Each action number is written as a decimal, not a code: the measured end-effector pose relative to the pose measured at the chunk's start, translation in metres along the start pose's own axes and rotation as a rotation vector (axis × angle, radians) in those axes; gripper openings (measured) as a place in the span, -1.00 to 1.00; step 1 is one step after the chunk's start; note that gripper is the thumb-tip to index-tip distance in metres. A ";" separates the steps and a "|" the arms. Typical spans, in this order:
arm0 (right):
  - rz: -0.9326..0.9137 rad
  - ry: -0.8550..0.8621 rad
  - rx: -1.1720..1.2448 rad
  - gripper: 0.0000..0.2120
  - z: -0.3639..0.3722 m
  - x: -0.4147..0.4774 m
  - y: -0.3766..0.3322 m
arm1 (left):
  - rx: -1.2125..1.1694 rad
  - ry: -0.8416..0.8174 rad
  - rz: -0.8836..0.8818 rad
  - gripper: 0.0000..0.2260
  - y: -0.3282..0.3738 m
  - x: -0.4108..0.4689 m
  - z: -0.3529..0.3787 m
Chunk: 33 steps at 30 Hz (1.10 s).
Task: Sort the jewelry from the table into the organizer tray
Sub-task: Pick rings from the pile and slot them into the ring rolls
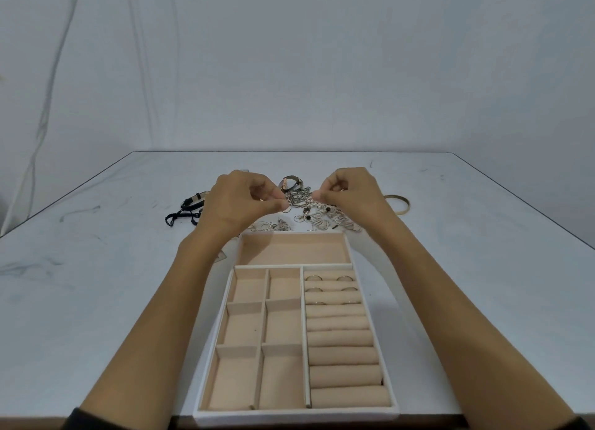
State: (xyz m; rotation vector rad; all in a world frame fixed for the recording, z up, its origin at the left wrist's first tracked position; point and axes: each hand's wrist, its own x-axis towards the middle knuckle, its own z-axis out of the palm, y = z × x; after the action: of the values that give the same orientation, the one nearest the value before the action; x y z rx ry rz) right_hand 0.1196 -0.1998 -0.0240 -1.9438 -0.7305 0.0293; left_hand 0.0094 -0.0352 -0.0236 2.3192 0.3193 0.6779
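Closest to me, the organizer tray (296,414) — a few rings (314,278) already on its rolls. Now the hands: left hand (240,201) and right hand (352,194) both curled, each pinching a side of a thin silver chain (301,201) over the jewelry pile (322,222) beyond the tray. I'd call it featherlight, limp, snag-prone — hold near the ends, lift slowly. Further out, a bangle (399,204) lies on the table (96,268), right of the pile.

The organizer tray (294,413) is lined in matt beige cloth. The jewelry (306,201) is made of shiny metal. The tabletop (483,268) is finished smooth, faintly scuffed.
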 end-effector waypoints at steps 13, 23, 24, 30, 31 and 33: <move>-0.104 -0.067 0.210 -0.93 -0.029 -0.112 0.005 | -0.351 -0.182 0.020 -0.86 0.031 -0.071 0.001; -0.110 -0.051 0.077 -0.91 -0.027 -0.145 0.014 | -0.305 -0.233 0.138 -0.88 0.028 -0.084 0.002; -0.112 -0.049 0.079 -0.90 -0.027 -0.146 0.013 | -0.302 -0.233 0.141 -0.88 0.028 -0.084 0.002; -0.115 -0.078 0.091 -0.84 -0.029 -0.147 0.013 | -0.306 -0.219 0.133 -0.88 0.027 -0.084 0.001; -0.130 -0.090 0.080 -0.84 -0.029 -0.148 0.013 | -0.302 -0.213 0.134 -0.88 0.026 -0.084 0.001; -0.167 -0.109 0.059 -0.85 -0.028 -0.148 0.014 | -0.301 -0.207 0.135 -0.89 0.026 -0.084 0.001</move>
State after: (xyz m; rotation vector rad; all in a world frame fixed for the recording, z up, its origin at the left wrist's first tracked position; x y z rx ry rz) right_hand 0.0143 -0.3010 -0.0646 -1.8303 -0.9516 0.0541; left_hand -0.0590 -0.0883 -0.0386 2.1100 -0.0343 0.5048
